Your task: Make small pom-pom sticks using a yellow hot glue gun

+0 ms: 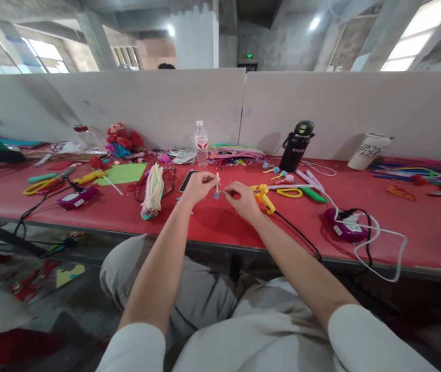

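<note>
My left hand and my right hand meet over the red table, both pinched on a small pale stick with a bluish tuft held upright between them. A yellow glue gun lies just right of my right hand, its black cord trailing off the front edge. A dark phone lies behind my left hand.
A pastel bundle of pipe cleaners lies left of my hands. A water bottle, a black flask, a white cup, yellow scissors, two purple power strips with cables, and red paper flowers crowd the table. Grey partitions stand behind.
</note>
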The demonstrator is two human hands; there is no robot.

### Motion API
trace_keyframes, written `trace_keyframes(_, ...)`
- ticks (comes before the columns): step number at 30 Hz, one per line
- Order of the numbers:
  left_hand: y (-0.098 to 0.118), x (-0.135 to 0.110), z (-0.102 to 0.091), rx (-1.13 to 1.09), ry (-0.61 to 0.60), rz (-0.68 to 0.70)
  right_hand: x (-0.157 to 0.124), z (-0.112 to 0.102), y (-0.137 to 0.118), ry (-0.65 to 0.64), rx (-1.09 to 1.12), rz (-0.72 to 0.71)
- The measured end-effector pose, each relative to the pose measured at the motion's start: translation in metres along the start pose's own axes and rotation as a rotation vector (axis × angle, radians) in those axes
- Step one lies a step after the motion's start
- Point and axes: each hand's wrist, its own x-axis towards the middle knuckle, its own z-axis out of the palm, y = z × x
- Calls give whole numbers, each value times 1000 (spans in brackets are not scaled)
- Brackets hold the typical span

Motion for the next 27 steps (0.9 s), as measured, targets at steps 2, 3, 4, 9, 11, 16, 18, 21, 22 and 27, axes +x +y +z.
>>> trace_keyframes(2, 1, 0, 0, -7, -4, -3, 0, 0, -1, -6, -1, -6)
trace_keyframes(3, 2, -1, 1, -8, -1, -4, 0, 0, -1, -5, -5, -5)
trace_keyframes(4, 3, -1, 1, -9, -1, -4, 0, 0, -1, -2, -11, -1)
trace_keyframes(9, 6, -2, 1, 2, 4, -15, 0, 1, -1, 10, -35, -4)
trace_keyframes(11, 7, -2, 1, 1, 11, -18, 0, 1, -1, -1, -41, -15)
trace_keyframes(16, 4, -2, 1, 5, 24, -30, 0, 3, 1, -29, -54, -26)
trace_keyframes(18, 2, -1, 1, 10, 24, -28, 0, 4, 3, -37, -50, -45)
trace_keyframes(21, -1, 0, 1, 25, 36, -27, -1, 5, 4, -58, -51, -83)
trace_keyframes(22, -2, 0, 1, 32, 43, -29, -1, 5, 5, -64, -60, -97)
trace_keyframes(27, -6, 1, 2, 90, 72, -52, -1, 6, 7, -101, -117, -172)
